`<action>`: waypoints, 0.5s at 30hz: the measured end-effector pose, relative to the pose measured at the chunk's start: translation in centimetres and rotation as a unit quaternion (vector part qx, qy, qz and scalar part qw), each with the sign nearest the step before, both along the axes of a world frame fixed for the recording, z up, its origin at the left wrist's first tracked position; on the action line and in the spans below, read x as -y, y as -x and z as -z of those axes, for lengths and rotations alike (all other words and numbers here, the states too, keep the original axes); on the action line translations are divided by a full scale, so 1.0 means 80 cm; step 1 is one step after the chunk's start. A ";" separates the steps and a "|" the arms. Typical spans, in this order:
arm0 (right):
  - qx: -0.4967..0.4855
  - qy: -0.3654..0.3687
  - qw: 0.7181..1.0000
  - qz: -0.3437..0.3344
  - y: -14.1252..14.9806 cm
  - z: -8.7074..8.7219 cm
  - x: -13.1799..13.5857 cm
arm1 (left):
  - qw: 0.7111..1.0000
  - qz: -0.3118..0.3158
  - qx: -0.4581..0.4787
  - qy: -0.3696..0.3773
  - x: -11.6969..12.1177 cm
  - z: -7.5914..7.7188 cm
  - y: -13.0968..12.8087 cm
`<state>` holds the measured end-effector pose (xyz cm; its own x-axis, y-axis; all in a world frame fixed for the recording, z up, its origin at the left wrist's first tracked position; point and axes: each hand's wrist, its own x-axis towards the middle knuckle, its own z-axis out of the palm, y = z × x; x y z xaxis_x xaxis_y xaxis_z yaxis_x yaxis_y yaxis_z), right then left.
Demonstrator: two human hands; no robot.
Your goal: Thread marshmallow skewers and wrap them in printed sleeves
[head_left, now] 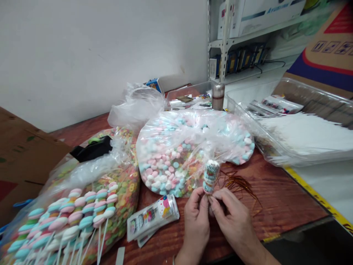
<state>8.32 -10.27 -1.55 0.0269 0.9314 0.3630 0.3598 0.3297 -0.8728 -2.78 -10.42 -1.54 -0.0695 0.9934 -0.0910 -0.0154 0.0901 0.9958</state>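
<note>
Over the feed, my left hand (197, 217) and right hand (231, 217) both pinch the base of a wrapped candy skewer (211, 177), in front of the marshmallow bag (165, 147). I can't tell whether the skewer's wrapper is tied. Bare skewers (68, 208) left of that bag seem not yet done; flat wrappers (153, 217) lie front-left of it, twist ties (235, 181) front-right.
</note>
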 end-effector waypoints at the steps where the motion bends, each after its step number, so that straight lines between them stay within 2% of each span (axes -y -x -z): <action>1: -0.009 0.019 1.000 -0.008 -0.003 -0.005 -0.001 | 1.000 0.024 0.018 -0.005 -0.001 -0.004 0.002; 6: -0.014 0.088 0.989 -0.117 -0.025 -0.036 0.002 | 0.985 0.164 0.014 -0.046 -0.002 -0.037 0.031; 8: -0.020 0.093 0.989 -0.113 -0.033 -0.046 0.006 | 0.971 0.221 -0.059 -0.069 -0.001 -0.051 0.042; 10: -0.029 0.099 0.989 -0.105 -0.039 -0.053 0.011 | 0.948 0.248 -0.176 -0.097 0.000 -0.059 0.048; 12: -0.039 0.125 0.982 -0.137 -0.039 -0.053 0.017 | 0.933 0.227 -0.256 -0.115 0.003 -0.063 0.046; 15: -0.099 0.224 0.949 -0.198 -0.036 -0.044 0.024 | 0.950 0.137 -0.249 -0.125 0.008 -0.071 0.037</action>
<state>11.23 -12.17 1.99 -0.3313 0.9423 -0.0480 0.0998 -0.0156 -0.9949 -5.74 -11.09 4.15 0.2231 0.9666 0.1263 0.4540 -0.2177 0.8640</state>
